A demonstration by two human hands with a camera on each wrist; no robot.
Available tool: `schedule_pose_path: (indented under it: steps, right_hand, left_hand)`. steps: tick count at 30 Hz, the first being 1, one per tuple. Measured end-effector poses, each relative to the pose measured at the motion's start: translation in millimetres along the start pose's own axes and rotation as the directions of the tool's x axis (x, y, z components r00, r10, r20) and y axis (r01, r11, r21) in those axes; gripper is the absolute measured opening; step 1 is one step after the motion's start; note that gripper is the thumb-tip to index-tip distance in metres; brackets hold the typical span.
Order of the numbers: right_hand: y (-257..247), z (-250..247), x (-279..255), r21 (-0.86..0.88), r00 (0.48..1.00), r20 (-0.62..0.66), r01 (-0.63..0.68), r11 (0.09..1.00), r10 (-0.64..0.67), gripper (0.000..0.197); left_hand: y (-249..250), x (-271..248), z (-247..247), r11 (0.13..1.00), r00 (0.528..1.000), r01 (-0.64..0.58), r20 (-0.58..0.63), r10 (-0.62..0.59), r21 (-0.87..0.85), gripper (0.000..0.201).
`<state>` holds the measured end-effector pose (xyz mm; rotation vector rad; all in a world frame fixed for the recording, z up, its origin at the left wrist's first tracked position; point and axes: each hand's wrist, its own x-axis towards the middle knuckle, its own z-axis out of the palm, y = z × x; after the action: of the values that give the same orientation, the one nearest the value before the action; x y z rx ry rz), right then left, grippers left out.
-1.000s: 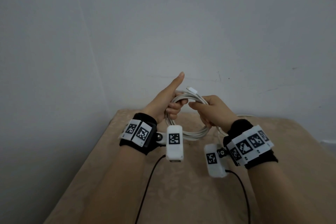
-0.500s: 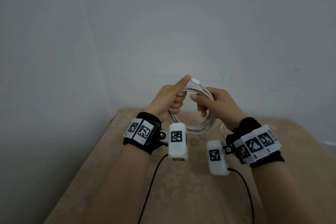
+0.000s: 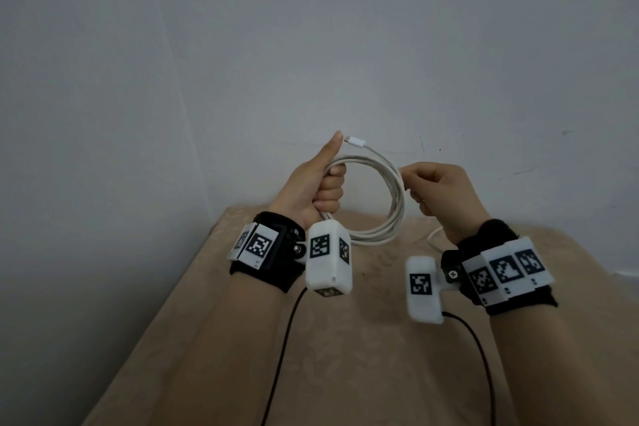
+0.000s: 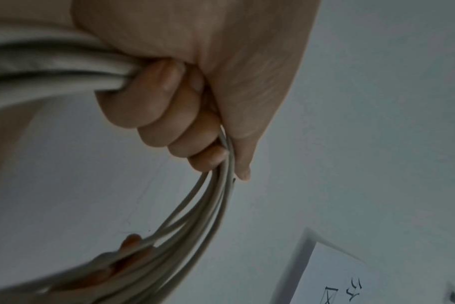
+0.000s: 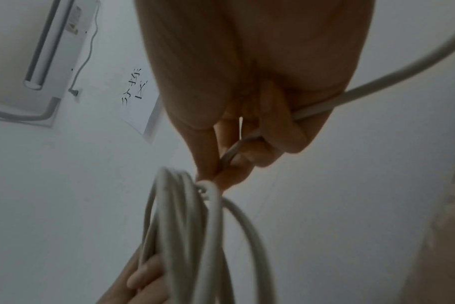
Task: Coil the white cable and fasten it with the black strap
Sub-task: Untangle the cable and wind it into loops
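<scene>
The white cable (image 3: 392, 204) hangs in several loops above the table. My left hand (image 3: 320, 185) grips the left side of the coil (image 4: 192, 222) in a fist, thumb up beside the cable's white plug (image 3: 356, 142). My right hand (image 3: 437, 194) pinches the loose strand (image 5: 237, 150) at the coil's right side (image 5: 192, 236). That strand runs on past my right wrist toward the table (image 3: 434, 235). No black strap is visible in any view.
A beige patterned table (image 3: 363, 356) lies below my hands, against a pale wall (image 3: 345, 45). Black leads (image 3: 280, 356) run from the wrist cameras toward me. The right wrist view shows a wall-mounted unit (image 5: 26, 51) and a handwritten paper sheet (image 5: 138, 90) high up.
My hands rose slightly and moved apart. The coil opened into a wider ring, and my right hand slid from the top of the loop to its right side.
</scene>
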<state>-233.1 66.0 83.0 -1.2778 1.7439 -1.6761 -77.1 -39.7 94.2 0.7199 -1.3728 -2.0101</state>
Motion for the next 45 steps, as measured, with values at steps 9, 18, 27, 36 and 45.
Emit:
schedule_pose_path:
  steps: [9, 18, 27, 36, 45]
  right_hand:
    - [5, -7, 6, 0.05, 0.992, -0.1, 0.079, 0.996, -0.073, 0.018]
    - [-6, 19, -3, 0.13, 0.975, 0.211, -0.096, 0.987, 0.067, 0.045]
    - [-1, 21, 2, 0.31, 0.979, 0.203, -0.095, 0.946, 0.031, 0.033]
    - [1, 18, 0, 0.159, 0.95, 0.311, -0.047, 0.986, -0.005, 0.038]
    - [-2, 13, -3, -0.026, 0.945, 0.327, 0.01, 1.0, -0.001, 0.061]
  left_hand:
    - [0, 1, 0, 0.998, 0.998, -0.052, -0.022, 0.053, 0.032, 0.052]
    - [-4, 4, 4, 0.996, 0.998, -0.058, -0.035, 0.056, -0.072, 0.052]
    - [-4, 10, -5, 0.998, 0.998, -0.016, 0.057, 0.02, -0.068, 0.054]
    - [-7, 12, -20, 0.993, 0.959, 0.118, 0.257, -0.121, 0.026, 0.083]
    - [-13, 9, -14, 0.97, 0.881, 0.131, 0.424, -0.21, 0.206, 0.102]
